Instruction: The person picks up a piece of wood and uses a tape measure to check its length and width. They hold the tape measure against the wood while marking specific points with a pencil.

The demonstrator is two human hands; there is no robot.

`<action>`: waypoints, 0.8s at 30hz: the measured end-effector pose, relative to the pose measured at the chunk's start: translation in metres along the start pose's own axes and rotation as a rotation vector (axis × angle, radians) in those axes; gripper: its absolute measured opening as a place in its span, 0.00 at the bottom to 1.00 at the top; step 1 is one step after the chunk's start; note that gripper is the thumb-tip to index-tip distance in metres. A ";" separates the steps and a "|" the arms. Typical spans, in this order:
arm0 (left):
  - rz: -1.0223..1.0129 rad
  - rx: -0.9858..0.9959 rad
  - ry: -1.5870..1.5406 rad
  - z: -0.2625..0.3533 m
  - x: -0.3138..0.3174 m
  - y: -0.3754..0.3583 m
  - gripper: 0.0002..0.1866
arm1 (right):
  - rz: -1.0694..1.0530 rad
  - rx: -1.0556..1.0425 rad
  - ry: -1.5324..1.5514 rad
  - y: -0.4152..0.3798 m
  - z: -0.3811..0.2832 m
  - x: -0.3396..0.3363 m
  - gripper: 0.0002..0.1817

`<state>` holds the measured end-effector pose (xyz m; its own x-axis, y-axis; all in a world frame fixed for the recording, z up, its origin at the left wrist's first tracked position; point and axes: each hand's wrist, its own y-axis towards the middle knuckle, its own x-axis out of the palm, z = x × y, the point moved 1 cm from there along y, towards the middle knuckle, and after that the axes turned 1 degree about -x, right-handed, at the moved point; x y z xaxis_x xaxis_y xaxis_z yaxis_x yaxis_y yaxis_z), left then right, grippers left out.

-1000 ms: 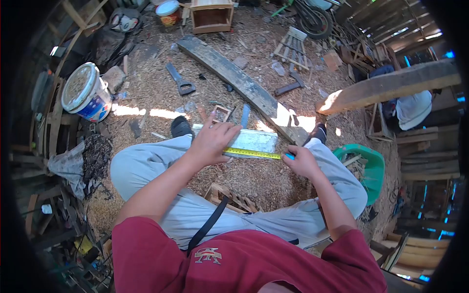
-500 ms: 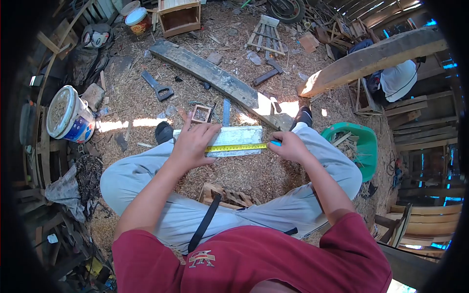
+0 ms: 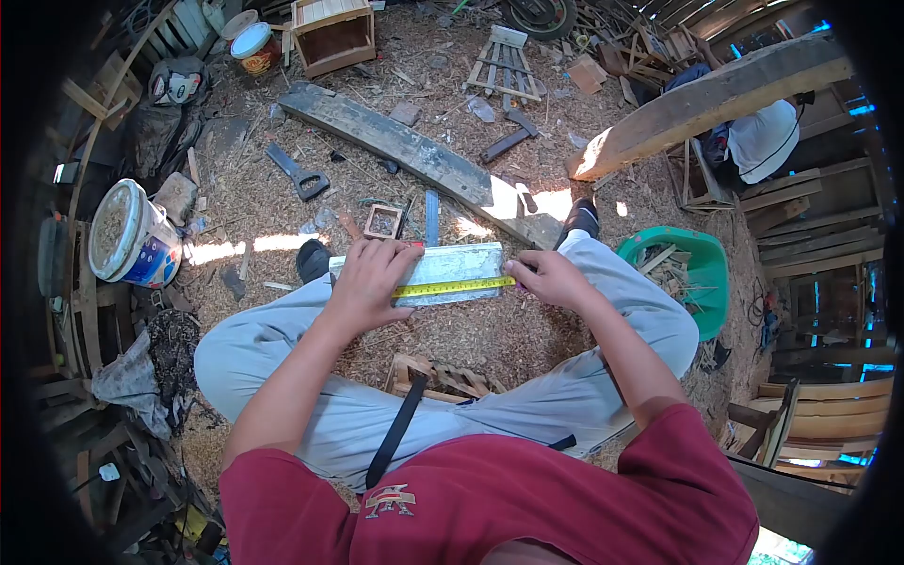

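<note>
A whitish, worn wooden board (image 3: 457,262) lies across between my legs. My left hand (image 3: 370,285) is closed over its left part, fingers at the far edge and thumb at the near edge. From under that hand a yellow measuring tape (image 3: 450,287) runs along the board to the right. My right hand (image 3: 551,278) pinches the tape's right end at the board's right edge; anything else in its fingers is hidden. A small red piece (image 3: 411,244) shows beside my left fingertips.
Beyond the board lie a small wooden frame (image 3: 382,221), a blue-grey metal strip (image 3: 431,218), a handsaw (image 3: 299,172), a hammer-like tool (image 3: 509,137) and a long beam (image 3: 395,151). A green tub (image 3: 711,282) of scraps stands right, a bucket (image 3: 137,235) left. Another person (image 3: 763,141) sits behind a slanted beam (image 3: 716,108).
The blue item that showed in my right fingers is now out of sight. My right hand has shifted slightly and the board is a little more tilted. The red piece has come into view.
</note>
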<state>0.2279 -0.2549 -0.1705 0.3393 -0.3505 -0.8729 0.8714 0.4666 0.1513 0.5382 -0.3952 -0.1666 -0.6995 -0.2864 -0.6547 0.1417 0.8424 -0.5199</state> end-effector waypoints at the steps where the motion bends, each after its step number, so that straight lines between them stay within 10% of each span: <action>1: 0.001 -0.001 -0.009 0.000 0.000 0.000 0.51 | -0.009 0.015 0.010 -0.001 -0.003 -0.001 0.28; 24: -0.182 -0.110 -0.188 0.004 0.028 -0.013 0.48 | -0.024 -0.057 0.056 -0.006 -0.005 0.010 0.27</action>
<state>0.2273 -0.2742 -0.1947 0.2491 -0.5764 -0.7783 0.8841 0.4635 -0.0603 0.5266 -0.4012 -0.1670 -0.7404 -0.2826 -0.6098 0.0849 0.8607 -0.5020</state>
